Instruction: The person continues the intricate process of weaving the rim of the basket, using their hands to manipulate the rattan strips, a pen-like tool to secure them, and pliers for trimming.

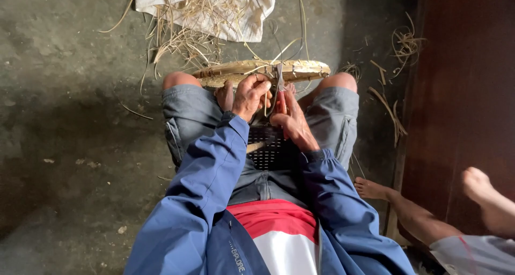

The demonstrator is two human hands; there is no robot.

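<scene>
A round woven basket tray of pale bamboo strips stood on its edge between the person's knees, its rim seen nearly edge-on and tilted a little away from the body. Loose thin strips rose from its rim and curved up toward the floor beyond. The left hand gripped the near side of the rim, its fingers curled together over the weave and clamped on it. The right hand lay just beside the left, its fingers closed around a dark narrow blade that pointed up at the rim; how firmly it pressed on the tray could not be told. Both wrists came out of blue jacket sleeves.

Below the hands, a black perforated stool seat showed between the thighs, which were covered by grey shorts. A red and white shirt showed under the open jacket.

Past the tray, a whitish cloth lay on the grey concrete floor, strewn with dry bamboo shavings that spilled onto the floor toward the knees. More curled scraps lay near a dark reddish wooden panel at the right. At the lower right, well apart from the tray, another person's bare feet and legs reached in along that panel.
</scene>
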